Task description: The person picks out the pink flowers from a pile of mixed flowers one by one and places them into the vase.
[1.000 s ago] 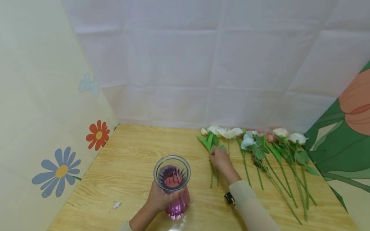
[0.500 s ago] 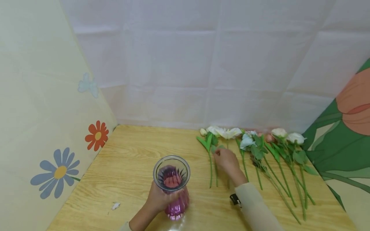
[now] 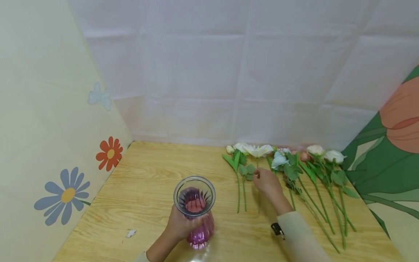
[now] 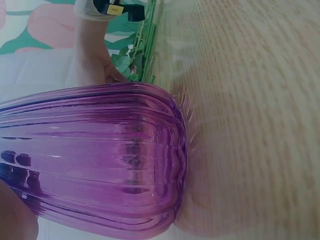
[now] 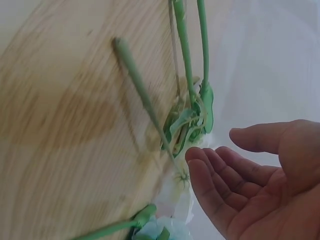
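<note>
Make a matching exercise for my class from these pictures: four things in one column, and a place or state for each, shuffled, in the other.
Things:
1. vase
2. right hand
3. flowers
4. paper scrap

Places or states:
A. lying in a row on the table's right side
B. open, over a flower stem
C. small and white, left of the vase
D. purple glass, upright, gripped by the left hand

Pairs: 1-D, 2-B, 3-A, 4-C

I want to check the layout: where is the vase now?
In the head view the vase stands near the table's front edge, held by the left hand, left of the flowers.
</note>
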The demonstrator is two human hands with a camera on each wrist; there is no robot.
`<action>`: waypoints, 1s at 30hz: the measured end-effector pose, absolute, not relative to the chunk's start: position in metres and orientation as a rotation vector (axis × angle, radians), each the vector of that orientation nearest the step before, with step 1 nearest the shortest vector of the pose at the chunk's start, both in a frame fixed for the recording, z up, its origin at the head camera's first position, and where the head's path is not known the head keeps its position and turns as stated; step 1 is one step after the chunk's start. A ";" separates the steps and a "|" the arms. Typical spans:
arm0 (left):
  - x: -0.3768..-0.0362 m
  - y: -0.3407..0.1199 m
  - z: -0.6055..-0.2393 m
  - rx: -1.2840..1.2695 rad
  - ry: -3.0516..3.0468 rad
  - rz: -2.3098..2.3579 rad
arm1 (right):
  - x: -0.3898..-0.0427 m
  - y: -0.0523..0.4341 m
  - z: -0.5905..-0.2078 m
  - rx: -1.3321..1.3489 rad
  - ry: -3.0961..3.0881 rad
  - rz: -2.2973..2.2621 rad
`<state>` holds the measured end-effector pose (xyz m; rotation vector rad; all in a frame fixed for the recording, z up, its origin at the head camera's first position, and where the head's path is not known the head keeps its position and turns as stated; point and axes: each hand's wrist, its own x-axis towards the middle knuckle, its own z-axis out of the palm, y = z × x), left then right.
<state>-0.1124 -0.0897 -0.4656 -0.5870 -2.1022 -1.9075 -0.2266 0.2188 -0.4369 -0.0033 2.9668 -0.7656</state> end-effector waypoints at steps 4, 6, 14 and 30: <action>-0.113 -0.090 -0.466 -0.585 -2.092 -1.940 | -0.224 0.228 -0.436 0.010 2.953 -0.765; -0.113 -0.090 -0.466 -0.587 -2.085 -1.959 | -0.223 0.233 -0.436 0.016 2.958 -0.753; -0.115 -0.091 -0.469 -0.645 -2.054 -1.945 | -0.218 0.258 -0.435 0.037 2.953 -0.684; -0.115 -0.091 -0.467 -0.671 -2.045 -1.949 | -0.205 0.308 -0.434 0.116 2.933 -0.616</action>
